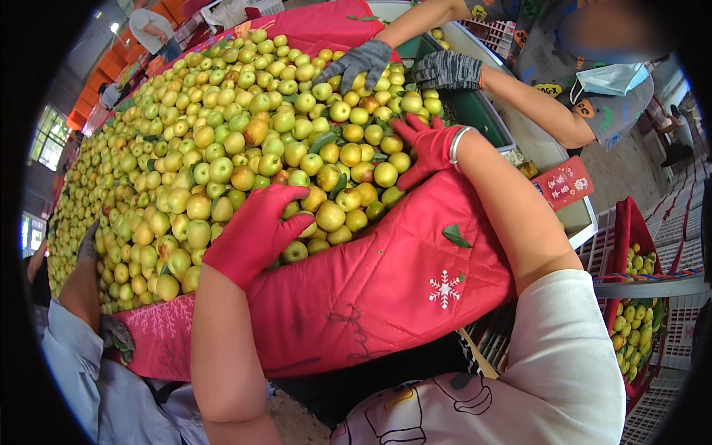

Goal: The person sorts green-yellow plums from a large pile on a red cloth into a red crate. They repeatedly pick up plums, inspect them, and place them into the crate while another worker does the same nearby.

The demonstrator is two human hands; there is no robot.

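Note:
A large heap of yellow-green jujubes (222, 169), some with brown patches, is spread over a red quilted cloth (361, 311). My left hand (258, 233), in a red glove, rests at the heap's near edge. Its thumb and forefinger are apart, with jujubes beside and partly under them. Farther right, my right hand (425, 147), also red-gloved and with a silver bangle at the wrist, lies with spread fingers against the jujubes on the heap's right border. Green leaves (322, 142) are mixed among the fruit. Neither hand visibly grips a jujube, though the undersides are hidden.
Across the heap, a co-worker's grey-gloved hands (359, 65) touch the fruit near a green bin (473, 114). On the left, another person's gloved hand (88, 245) reaches the heap. A red printed card (564, 183) lies at right, above a red-lined crate of jujubes (634, 328).

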